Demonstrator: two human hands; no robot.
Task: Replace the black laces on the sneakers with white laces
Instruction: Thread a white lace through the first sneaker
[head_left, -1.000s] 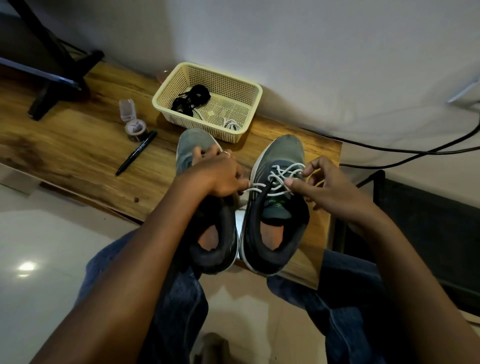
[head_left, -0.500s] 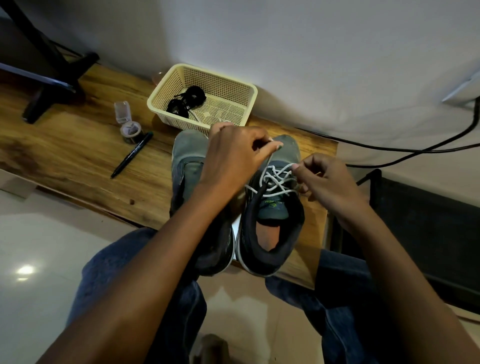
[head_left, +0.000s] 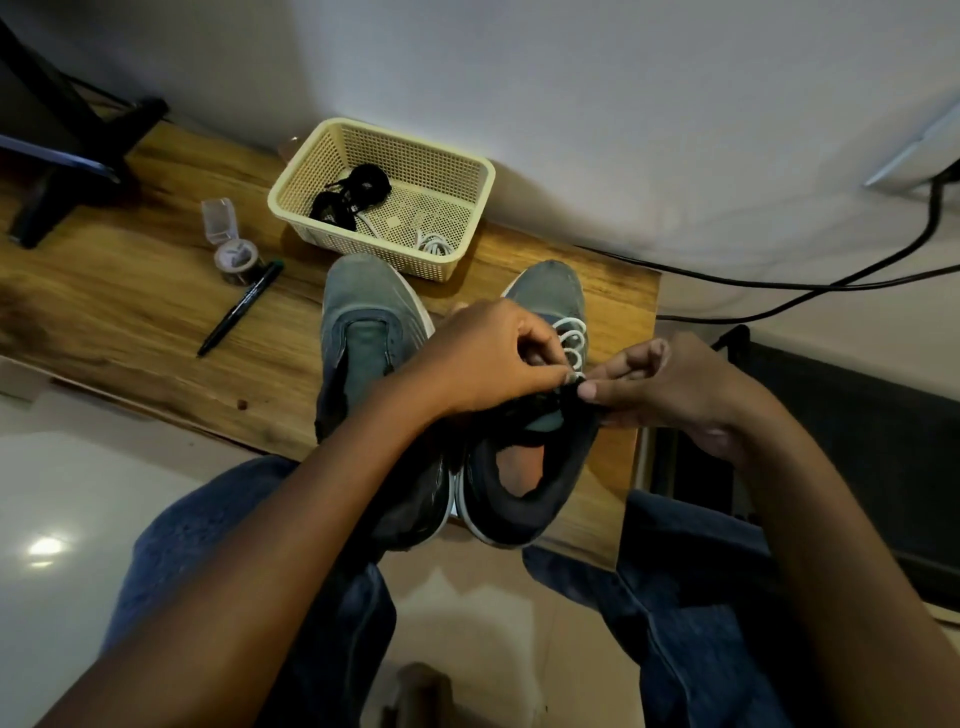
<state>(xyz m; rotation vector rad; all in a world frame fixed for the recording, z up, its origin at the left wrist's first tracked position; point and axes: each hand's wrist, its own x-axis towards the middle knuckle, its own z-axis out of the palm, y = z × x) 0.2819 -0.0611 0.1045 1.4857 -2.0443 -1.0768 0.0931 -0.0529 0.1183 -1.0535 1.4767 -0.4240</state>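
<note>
A black stand (head_left: 62, 156) occupies the far left of the wooden counter (head_left: 130, 312). Next come a small clear container (head_left: 218, 221), a tape roll (head_left: 236, 257) and a black pen (head_left: 241, 309) lying diagonally. A cream basket (head_left: 462, 171) sits against the wall and holds the coiled black laces (head_left: 353, 192) and a white lace bundle (head_left: 434, 244). The left sneaker (head_left: 363, 322) stands on the counter with no lace in its eyelets. My left hand (head_left: 483, 358) reaches across it, with its fingers curled and pinching the white lace (head_left: 571, 340) at the upper eyelets of the right sneaker (head_left: 535, 467). My right hand (head_left: 670, 387) meets it from the other side, with thumb and forefinger pinching the same lace. The lower eyelet rows of the right sneaker are already laced white. Black cables (head_left: 831, 283) run along the floor at right.
</note>
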